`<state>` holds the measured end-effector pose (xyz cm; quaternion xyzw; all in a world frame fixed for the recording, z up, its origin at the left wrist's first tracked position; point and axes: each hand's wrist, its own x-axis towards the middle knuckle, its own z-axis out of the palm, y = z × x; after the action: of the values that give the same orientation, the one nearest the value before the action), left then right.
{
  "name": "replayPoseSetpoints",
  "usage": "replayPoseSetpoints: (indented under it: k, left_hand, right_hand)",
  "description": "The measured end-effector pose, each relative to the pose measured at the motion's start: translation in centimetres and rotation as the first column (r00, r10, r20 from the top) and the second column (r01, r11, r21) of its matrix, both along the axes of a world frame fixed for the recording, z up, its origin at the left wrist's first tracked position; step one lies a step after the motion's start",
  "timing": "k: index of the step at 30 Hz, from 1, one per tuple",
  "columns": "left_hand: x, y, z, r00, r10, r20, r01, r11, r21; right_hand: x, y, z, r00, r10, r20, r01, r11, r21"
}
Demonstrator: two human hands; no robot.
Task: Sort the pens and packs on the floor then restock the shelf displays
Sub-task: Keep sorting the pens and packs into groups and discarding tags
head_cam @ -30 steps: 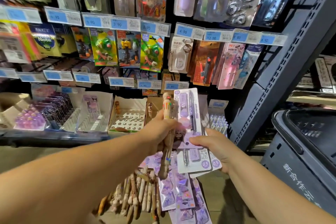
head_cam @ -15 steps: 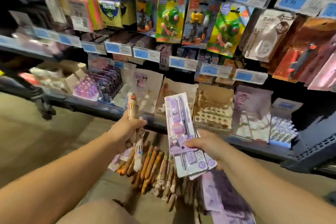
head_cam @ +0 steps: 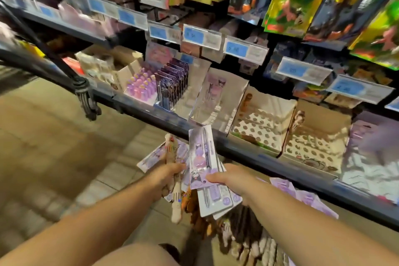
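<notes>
The left hand (head_cam: 170, 174) is curled tight round a cream plastic multi-colour pen (head_cam: 176, 198) that points down at the floor, its figure top showing above the fist. Just right of it, the right hand (head_cam: 230, 180) pinches a fan of purple-and-white carded pen packs (head_cam: 201, 157), thumb on top; their upper ends cover a stretch of the dark metal shelf edge (head_cam: 269, 160). Below both hands, partly hidden by them, a heap of brown and cream pens (head_cam: 200, 222) lies on the beige tiled floor (head_cam: 64, 147), with loose purple packs (head_cam: 306, 198) to the right near the shelf. On the shelf beyond stand two cardboard display trays with round holes (head_cam: 261, 127), and farther left a row of upright dark purple packs (head_cam: 172, 80). A dark curved bar (head_cam: 83, 90) crosses the shelf's left end.
</notes>
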<state>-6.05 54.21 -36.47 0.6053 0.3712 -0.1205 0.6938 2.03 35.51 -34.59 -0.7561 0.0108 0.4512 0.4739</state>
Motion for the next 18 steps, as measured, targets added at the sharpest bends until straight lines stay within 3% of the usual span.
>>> replayPoseSetpoints:
  k: [6,9,11,18]
  left_hand:
    - [0.4,2.5,-1.9,0.993,-0.071,-0.092,0.072,0.997,0.008]
    - [0.8,3.3,-1.9,0.999,-0.016,-0.029,0.015,0.998,-0.062]
    - [1.2,3.7,-2.2,0.999,-0.039,-0.005,0.039,0.999,-0.020]
    - [3.4,5.9,-5.7,0.989,-0.089,-0.121,0.106,0.985,0.139]
  right_hand:
    - [0.6,4.7,-2.9,0.995,0.028,0.096,-0.020,0.996,-0.089]
    - [0.9,6.8,-5.0,0.989,0.034,0.143,-0.016,0.991,-0.130]
    - [0.7,8.1,-5.7,0.987,0.022,0.160,0.000,0.991,-0.135]
    - [1.5,11.7,-11.0,0.982,-0.186,-0.027,0.181,0.975,-0.125]
